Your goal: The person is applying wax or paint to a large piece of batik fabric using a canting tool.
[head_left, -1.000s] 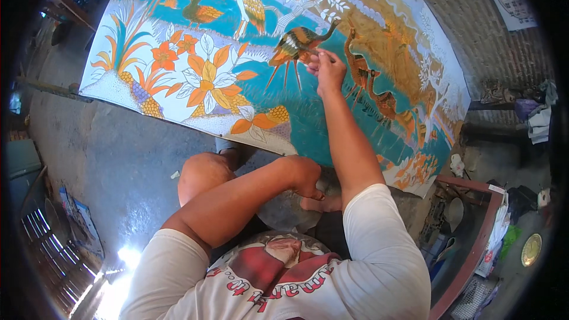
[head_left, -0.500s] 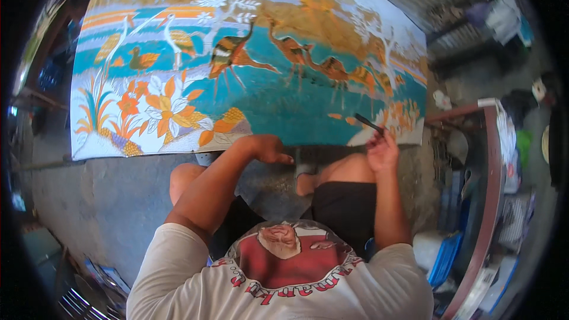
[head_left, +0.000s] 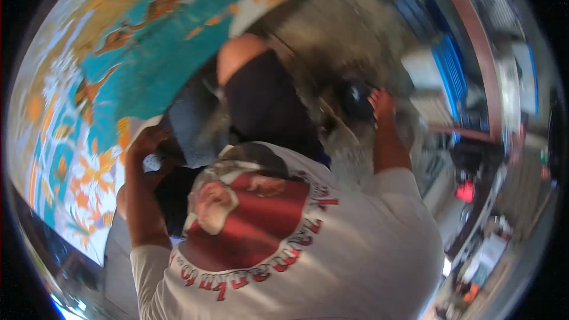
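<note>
A large painting (head_left: pixel 154 53) of birds, plants and teal water fills the upper left of the head view, blurred. Near its lower edge my left hand (head_left: pixel 148 140) hangs beside my knee; its fingers are too dark and smeared to read. My right hand (head_left: pixel 383 104) reaches out to the right, beside a dark round container (head_left: pixel 355 98) on the floor. Its fingers are closed, pinched together as around the paintbrush seen earlier. The brush itself barely shows against the dark container.
Right of the container stand a white and blue bin (head_left: pixel 447 74) and a brown wooden frame edge (head_left: pixel 474 29). Cluttered items, among them a red one (head_left: pixel 465 190), lie farther right. My bent knee (head_left: pixel 242 56) is between the painting and the container.
The view has swung to the right, so the painting sits farther left. My right hand has moved with the brush from the painting's lower right edge to the dark container.
</note>
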Demonstrator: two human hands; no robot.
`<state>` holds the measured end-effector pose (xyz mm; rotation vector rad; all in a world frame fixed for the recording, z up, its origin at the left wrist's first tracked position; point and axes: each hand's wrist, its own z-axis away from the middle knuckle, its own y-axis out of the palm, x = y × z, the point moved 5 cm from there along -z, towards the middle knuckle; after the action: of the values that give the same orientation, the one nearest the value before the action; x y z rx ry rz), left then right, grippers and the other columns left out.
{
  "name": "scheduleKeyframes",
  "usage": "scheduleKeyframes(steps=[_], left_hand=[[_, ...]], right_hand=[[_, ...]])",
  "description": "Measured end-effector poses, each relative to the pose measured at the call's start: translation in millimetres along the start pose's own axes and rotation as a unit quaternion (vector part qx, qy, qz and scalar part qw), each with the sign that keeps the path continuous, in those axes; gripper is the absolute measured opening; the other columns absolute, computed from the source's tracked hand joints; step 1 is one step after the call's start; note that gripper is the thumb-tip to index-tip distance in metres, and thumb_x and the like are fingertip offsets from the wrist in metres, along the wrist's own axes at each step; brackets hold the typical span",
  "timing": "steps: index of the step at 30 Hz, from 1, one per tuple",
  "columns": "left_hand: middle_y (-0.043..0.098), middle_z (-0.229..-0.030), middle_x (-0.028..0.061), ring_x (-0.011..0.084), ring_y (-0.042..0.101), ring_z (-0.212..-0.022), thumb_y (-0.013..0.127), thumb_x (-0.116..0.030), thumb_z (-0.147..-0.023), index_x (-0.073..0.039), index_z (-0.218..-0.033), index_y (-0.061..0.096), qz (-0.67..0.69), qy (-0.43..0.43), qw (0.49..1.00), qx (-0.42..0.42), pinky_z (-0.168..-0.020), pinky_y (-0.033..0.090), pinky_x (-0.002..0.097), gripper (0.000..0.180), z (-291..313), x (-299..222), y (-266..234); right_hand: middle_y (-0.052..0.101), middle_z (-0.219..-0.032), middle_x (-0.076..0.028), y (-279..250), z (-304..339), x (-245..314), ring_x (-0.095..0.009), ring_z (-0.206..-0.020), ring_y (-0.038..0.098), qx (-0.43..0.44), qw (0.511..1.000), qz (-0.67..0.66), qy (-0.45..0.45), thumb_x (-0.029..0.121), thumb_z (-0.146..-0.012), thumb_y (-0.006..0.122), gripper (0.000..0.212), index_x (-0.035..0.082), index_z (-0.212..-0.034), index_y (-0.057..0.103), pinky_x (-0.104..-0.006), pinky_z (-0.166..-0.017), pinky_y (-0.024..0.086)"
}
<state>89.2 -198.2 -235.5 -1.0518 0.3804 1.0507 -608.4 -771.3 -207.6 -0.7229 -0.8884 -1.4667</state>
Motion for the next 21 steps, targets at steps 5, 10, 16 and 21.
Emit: scheduleKeyframes(steps=[5,10,16,21], left_hand=[[0.072,-0.104,0.0080,0.0218,0.067,-0.097,0.055,-0.048,-0.097,-0.004,-0.104,0.069,0.143,-0.210,0.967,-0.021,-0.077,0.052,0.0382,0.047,45,-77,-21],[0.073,-0.100,0.0114,0.0237,0.066,-0.094,0.054,-0.050,-0.098,-0.001,-0.104,0.070,0.083,-0.258,0.959,-0.087,-0.076,0.051,0.0403,0.051,103,-44,-30],[0.071,-0.095,0.0249,0.0353,0.069,-0.090,0.062,-0.039,-0.094,0.003,-0.096,0.071,-0.150,-0.172,0.965,-0.128,-0.081,0.051,0.0454,0.043,210,-31,-38],[0.065,-0.126,0.0240,0.0405,0.062,-0.115,0.069,-0.040,-0.088,0.000,-0.118,0.067,0.012,-0.179,0.937,-0.301,-0.099,0.049,0.0431,0.050,238,13,26]], right_hand=[[0.067,-0.109,-0.015,-13,48,-52,-0.023,-0.073,0.066,-0.247,0.957,0.136,0.070,0.013,-0.102,0.056,0.026,0.003,-0.126,0.062,-0.0404,-0.059,0.061],[0.067,-0.102,-0.013,3,54,-79,-0.023,-0.072,0.066,-0.197,0.970,0.133,0.053,0.012,-0.101,0.059,0.026,0.007,-0.126,0.063,-0.0387,-0.058,0.061],[0.051,-0.143,-0.014,-59,26,-148,-0.034,-0.127,0.051,0.097,0.989,-0.047,0.103,0.033,-0.103,0.044,0.046,0.010,-0.143,0.047,-0.0562,-0.106,0.043],[0.065,-0.126,-0.018,-89,-22,-53,-0.032,-0.121,0.059,0.477,0.836,-0.254,0.092,0.030,-0.100,0.039,0.044,-0.001,-0.121,0.062,-0.0465,-0.102,0.049]])
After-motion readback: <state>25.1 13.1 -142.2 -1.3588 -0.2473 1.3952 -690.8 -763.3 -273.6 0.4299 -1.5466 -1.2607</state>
